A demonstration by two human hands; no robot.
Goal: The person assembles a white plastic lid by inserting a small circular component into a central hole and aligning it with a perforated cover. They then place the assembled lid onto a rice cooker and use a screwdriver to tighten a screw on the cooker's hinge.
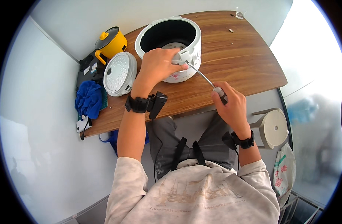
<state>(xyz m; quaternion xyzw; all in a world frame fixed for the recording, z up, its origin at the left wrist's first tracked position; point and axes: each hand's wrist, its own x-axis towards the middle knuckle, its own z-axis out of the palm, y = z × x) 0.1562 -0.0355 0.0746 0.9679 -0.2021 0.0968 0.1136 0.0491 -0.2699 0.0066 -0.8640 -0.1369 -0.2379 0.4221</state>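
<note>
A white rice cooker [196, 43] with a dark inside stands on the table with its top uncovered. My left hand [156, 65] grips its near rim, fingers over the edge and thumb on the outside, next to a white latch piece [183, 56]. In my right hand [232, 102] is a screwdriver [202, 75], held by its grey handle. Its metal shaft slants up and left, and the tip meets the cooker just under the latch piece, close to my left thumb. The round white lid [120, 74] lies off the cooker, to the left of my left wrist.
Left on the wooden table [230, 56] are a yellow pot [117, 44], a crumpled blue cloth [89, 99] and a white phone-like device [82, 124]. A clear cup [240, 14] stands at the far right corner. Right of the table is a beige stool [274, 127]; a white bag [284, 170] lies below it.
</note>
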